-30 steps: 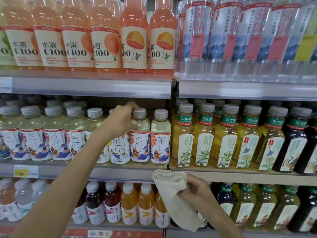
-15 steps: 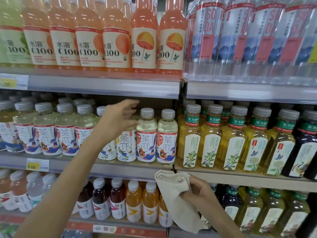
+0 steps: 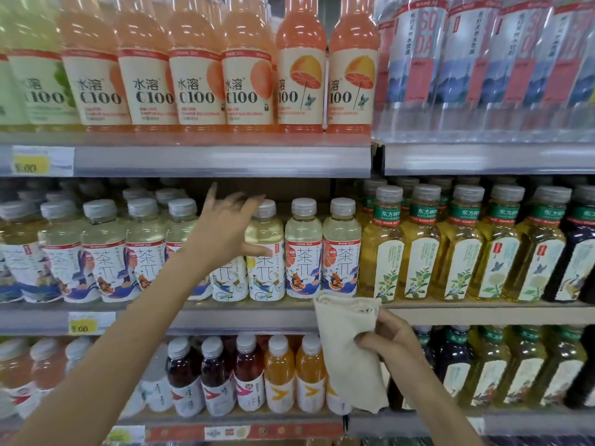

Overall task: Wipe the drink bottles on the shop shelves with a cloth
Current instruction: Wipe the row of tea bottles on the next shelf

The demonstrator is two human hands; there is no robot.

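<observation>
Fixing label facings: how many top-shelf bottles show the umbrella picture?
2: the rightmost orange bottle, beside the soda bottles, and its left neighbour. Other labels are turned, perhaps hiding more.

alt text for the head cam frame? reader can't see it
A person's open left hand reaches toward pale tea bottles on the middle shelf of a shop drinks display. Their right hand grips a folded beige cloth lower down, in front of the shelf edge.
</observation>
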